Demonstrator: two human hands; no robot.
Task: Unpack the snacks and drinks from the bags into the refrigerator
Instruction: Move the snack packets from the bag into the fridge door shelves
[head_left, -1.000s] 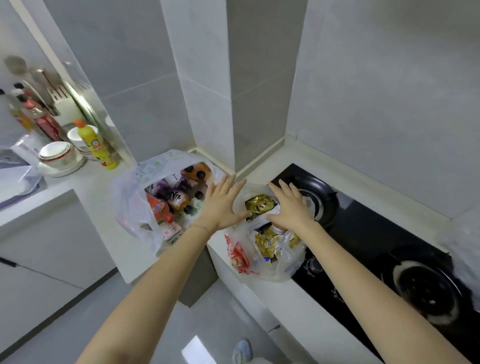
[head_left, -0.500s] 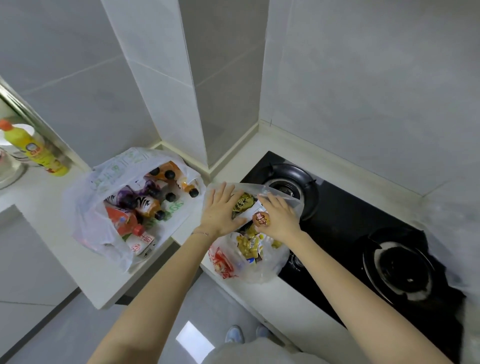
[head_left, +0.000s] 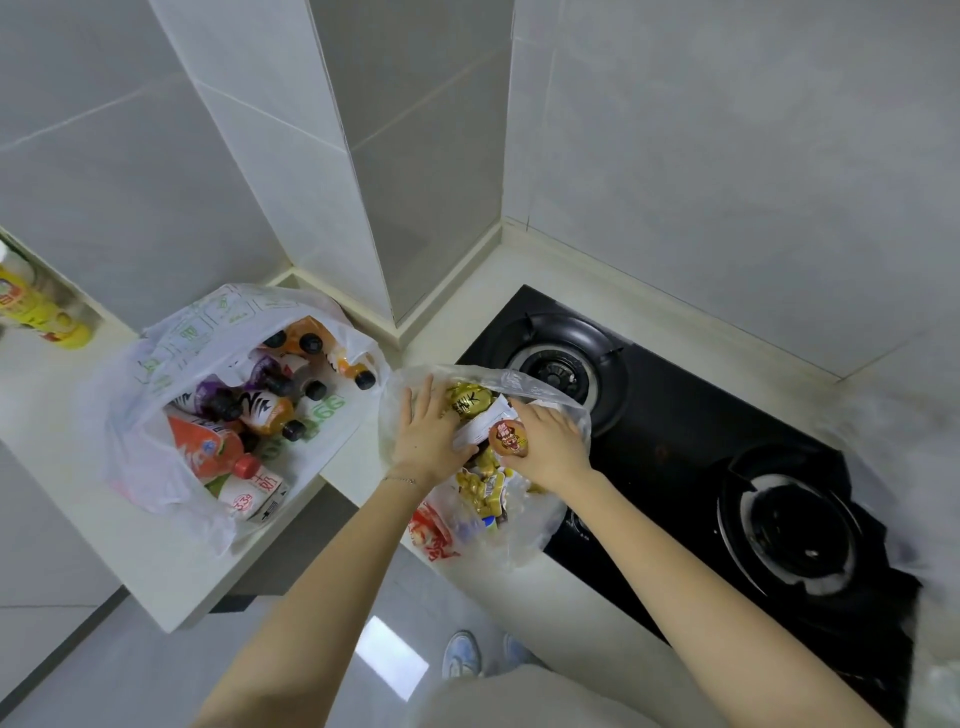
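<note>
Two clear plastic bags sit on the white counter (head_left: 67, 467). The left bag (head_left: 156, 374) holds several drink bottles (head_left: 270, 410) with dark caps and a milk carton (head_left: 254, 493). The right bag (head_left: 524, 525) holds gold and yellow snack packets (head_left: 470, 397). My left hand (head_left: 428, 436) lies flat in the right bag's mouth, fingers spread over the packets and a white wrapper. My right hand (head_left: 550, 447) grips a small round orange-lidded snack cup (head_left: 510, 436) just above the bag.
A black two-burner gas hob (head_left: 701, 441) lies directly right of the snack bag, which overlaps its left edge. A tiled wall column (head_left: 332, 156) stands behind the bags. A yellow bottle (head_left: 36, 306) is at the far left. The floor and my shoes (head_left: 462, 654) show below.
My right hand went into the snack bag and came up holding the round snack cup. The view has swung right, so the shelf and dishes at the left are out of sight.
</note>
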